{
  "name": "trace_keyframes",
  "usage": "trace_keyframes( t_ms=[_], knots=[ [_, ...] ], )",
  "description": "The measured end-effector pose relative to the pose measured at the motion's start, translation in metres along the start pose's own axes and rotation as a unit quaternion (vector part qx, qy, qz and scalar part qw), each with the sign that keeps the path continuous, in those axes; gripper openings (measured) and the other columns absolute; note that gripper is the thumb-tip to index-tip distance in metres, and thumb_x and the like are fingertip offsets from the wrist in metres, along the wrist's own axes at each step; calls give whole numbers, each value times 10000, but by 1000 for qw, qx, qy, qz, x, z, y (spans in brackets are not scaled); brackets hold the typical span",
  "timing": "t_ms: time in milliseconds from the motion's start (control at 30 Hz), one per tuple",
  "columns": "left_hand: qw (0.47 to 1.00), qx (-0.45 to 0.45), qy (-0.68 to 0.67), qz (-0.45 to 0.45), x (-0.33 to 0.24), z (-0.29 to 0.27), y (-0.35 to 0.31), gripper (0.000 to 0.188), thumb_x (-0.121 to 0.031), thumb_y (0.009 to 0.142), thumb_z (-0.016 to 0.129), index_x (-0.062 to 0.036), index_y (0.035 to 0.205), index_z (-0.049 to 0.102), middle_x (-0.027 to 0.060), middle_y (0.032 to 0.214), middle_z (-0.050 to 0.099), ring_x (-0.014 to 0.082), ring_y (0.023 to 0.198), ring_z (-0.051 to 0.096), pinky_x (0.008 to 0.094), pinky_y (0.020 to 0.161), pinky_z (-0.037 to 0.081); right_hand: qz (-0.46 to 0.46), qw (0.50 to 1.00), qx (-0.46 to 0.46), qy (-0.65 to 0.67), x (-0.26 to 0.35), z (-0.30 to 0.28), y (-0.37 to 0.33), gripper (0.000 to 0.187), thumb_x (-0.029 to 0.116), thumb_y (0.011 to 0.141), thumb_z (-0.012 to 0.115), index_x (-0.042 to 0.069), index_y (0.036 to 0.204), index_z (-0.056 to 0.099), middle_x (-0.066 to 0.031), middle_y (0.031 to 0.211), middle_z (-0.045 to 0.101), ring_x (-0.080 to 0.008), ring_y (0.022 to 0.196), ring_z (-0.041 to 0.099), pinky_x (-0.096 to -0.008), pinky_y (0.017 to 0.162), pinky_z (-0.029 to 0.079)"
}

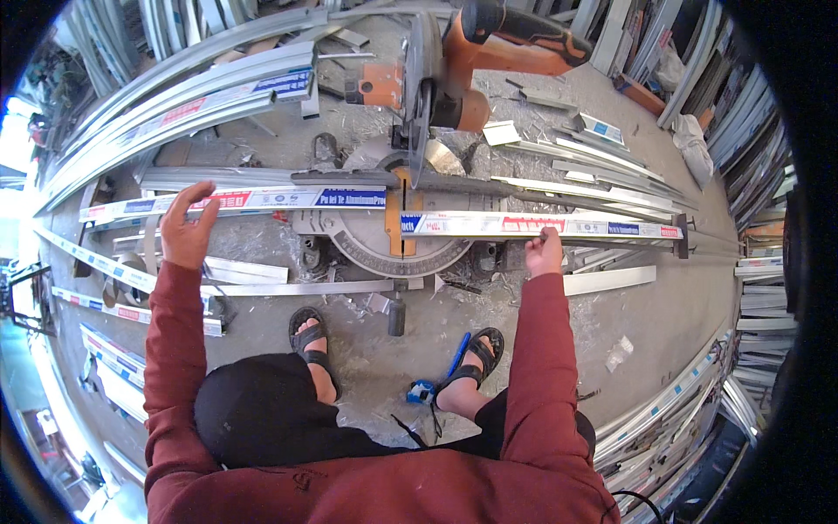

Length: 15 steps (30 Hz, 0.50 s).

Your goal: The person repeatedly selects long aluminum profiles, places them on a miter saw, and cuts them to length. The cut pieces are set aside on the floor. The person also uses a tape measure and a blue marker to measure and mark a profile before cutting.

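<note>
The left hand, fingers spread, empty, is beside a long white red-and-blue-printed bar; the right hand, fingers drawn together, apparently pinches a matching bar. Likely positioning at the orange-and-black saw, ahead between the 2 hands; next calls for steadying.

I count two hands, a left and a right, one power saw, two labelled metal bars across its base, two sandals, one tape measure and one slim blue stick; the loose metal strips are too many.
</note>
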<state>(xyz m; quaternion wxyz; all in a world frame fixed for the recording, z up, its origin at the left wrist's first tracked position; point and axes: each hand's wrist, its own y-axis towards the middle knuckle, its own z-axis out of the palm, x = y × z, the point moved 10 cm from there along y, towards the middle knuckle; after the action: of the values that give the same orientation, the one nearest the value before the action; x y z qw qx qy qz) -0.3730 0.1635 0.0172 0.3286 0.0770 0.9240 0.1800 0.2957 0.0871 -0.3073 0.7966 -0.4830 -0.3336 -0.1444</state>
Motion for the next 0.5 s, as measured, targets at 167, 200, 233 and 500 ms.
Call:
trace_keyframes(
  t_ms=[167,200,233,500],
  knots=[
    [972,72,-64,212,-182,-31,-19,354,-104,773,780,-26,1101,670,138,1096,672,282,1023,645,366,887,515,-58,993,96,25,18,-4,-70,69,130,905,638,126,866,581,31,734,515,-99,589,455,-304,619,482],
    [955,94,-81,269,-216,-29,-26,383,-112,763,786,-29,1116,661,146,1118,660,302,1042,635,383,892,517,-81,991,104,25,26,-7,-88,69,131,912,634,122,868,582,29,726,519,-98,593,465,-303,615,485],
    [945,113,-98,291,-242,-27,-34,430,-95,748,789,-26,1147,646,156,1142,652,319,1069,626,398,917,508,-93,990,96,37,33,-10,-106,65,130,920,629,117,874,586,27,722,523,-97,594,470,-302,608,488],
    [929,172,114,308,-236,3,-104,826,-248,684,813,-71,1394,431,142,1269,550,320,1163,547,433,976,438,-216,939,259,65,31,99,-376,88,167,923,654,89,915,616,1,754,619,-88,597,534,-271,595,521]
  ],
)
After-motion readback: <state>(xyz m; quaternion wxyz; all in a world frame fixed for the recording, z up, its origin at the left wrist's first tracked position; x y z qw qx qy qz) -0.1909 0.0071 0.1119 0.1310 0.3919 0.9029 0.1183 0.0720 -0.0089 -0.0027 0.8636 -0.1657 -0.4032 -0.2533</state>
